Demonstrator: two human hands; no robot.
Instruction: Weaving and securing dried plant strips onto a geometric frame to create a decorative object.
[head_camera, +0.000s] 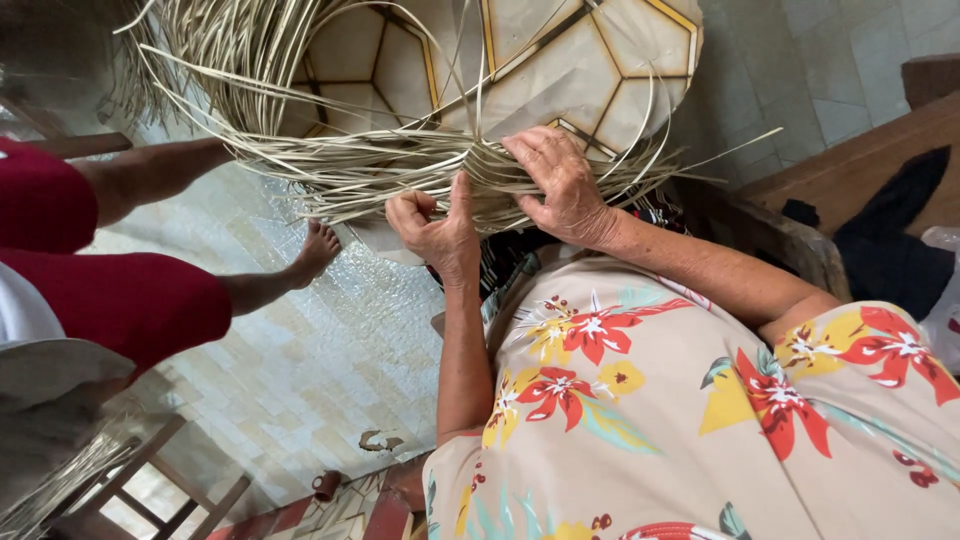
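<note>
A half-woven straw piece (560, 60) with pale hexagon panels edged in yellow lies at the top, with loose straw strands (330, 170) fanning out from its rim. My left hand (435, 230) is curled, thumb up, pinching a few strands at the lower edge of the bundle. My right hand (560, 185) lies on the strands just right of it, fingers spread and pressing the weave down. Both forearms reach up from my floral shirt (680, 420).
Another person in red shorts (110, 300) sits at the left, a bare foot (315, 250) on the tiled floor (300, 380) close to the strands. A wooden bench (850, 160) with dark cloth (890, 250) stands at the right. A wooden stool (150, 490) is at the bottom left.
</note>
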